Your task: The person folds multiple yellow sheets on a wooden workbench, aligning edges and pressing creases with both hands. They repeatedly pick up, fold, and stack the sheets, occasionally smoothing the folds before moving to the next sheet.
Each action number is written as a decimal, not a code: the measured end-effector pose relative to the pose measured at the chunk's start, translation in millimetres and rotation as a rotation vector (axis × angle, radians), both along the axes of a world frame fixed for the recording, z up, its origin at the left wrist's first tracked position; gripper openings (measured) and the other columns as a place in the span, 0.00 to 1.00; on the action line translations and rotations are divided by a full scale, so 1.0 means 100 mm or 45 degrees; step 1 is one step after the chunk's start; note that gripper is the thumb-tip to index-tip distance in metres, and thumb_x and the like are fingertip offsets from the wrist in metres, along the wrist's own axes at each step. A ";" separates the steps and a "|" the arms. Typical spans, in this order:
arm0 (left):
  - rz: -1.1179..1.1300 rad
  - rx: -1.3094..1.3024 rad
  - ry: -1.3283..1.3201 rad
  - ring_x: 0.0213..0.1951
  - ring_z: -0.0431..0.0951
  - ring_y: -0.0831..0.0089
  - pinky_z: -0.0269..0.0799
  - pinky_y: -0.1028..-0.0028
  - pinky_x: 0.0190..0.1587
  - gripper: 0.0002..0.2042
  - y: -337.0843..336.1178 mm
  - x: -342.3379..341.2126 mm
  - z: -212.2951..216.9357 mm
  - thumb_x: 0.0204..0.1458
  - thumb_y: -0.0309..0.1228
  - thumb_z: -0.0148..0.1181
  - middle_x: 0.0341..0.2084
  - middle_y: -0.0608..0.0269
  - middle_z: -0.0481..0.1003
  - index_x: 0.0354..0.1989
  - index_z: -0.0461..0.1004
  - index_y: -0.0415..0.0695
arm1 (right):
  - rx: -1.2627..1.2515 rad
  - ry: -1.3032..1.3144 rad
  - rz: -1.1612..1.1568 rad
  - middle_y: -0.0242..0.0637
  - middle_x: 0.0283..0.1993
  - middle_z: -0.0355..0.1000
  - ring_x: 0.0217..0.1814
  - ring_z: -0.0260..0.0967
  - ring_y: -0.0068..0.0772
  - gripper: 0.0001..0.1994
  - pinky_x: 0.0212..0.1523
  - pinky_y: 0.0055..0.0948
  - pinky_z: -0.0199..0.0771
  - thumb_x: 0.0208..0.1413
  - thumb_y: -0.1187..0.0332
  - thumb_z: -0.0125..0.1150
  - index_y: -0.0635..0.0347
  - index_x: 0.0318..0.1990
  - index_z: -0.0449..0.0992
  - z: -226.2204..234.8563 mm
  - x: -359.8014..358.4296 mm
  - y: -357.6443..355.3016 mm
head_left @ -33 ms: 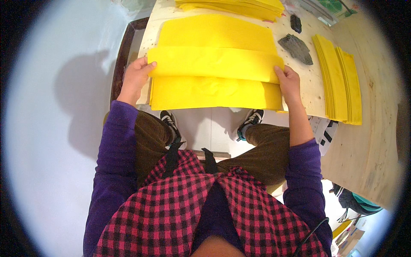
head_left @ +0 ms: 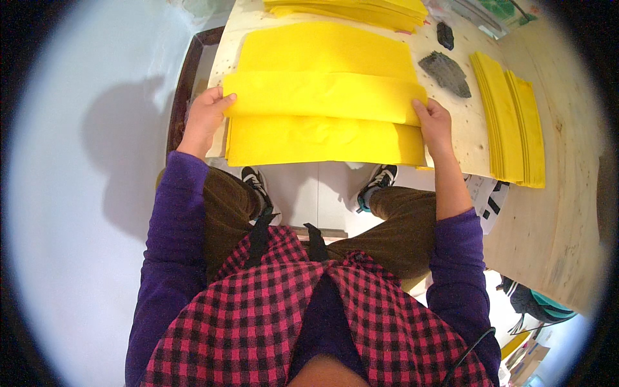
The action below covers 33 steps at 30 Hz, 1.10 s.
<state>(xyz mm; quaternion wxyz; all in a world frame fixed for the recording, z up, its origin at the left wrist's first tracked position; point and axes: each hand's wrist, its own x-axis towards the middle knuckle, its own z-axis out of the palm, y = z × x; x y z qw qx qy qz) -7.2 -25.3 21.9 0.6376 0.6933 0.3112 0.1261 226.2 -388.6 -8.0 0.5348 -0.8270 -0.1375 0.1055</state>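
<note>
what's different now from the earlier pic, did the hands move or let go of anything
Nothing visibly changed: nothing moved, and nothing was taken hold of or let go. The left hand and right hand still pinch the yellow cloth at its two ends. The grey lump and black lump lie as before.

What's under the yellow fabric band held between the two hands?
Yellow fabric shows beyond the band and on its near side; the part directly beneath is covered and cannot be seen.
</note>
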 end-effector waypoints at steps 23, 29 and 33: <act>-0.003 0.146 0.032 0.36 0.76 0.79 0.69 0.78 0.42 0.08 0.00 0.06 -0.12 0.57 0.26 0.53 0.35 0.63 0.78 0.42 0.73 0.35 | -0.015 -0.142 -0.058 0.27 0.21 0.65 0.24 0.58 0.18 0.09 0.26 0.24 0.61 0.53 0.67 0.62 0.65 0.31 0.74 -0.07 0.03 -0.06; -0.050 0.109 0.004 0.36 0.75 0.78 0.69 0.77 0.43 0.09 0.03 0.08 -0.21 0.58 0.27 0.53 0.36 0.64 0.78 0.42 0.73 0.36 | -0.148 -0.233 -0.048 0.32 0.20 0.64 0.23 0.59 0.23 0.10 0.27 0.26 0.62 0.51 0.66 0.63 0.65 0.30 0.73 -0.05 0.02 -0.03; -0.019 0.152 0.021 0.34 0.76 0.78 0.70 0.77 0.40 0.08 0.03 0.11 -0.21 0.57 0.26 0.54 0.34 0.62 0.78 0.41 0.73 0.34 | -0.321 -0.392 -0.016 0.38 0.21 0.65 0.23 0.61 0.30 0.12 0.27 0.31 0.63 0.50 0.65 0.64 0.66 0.29 0.71 -0.04 0.02 -0.03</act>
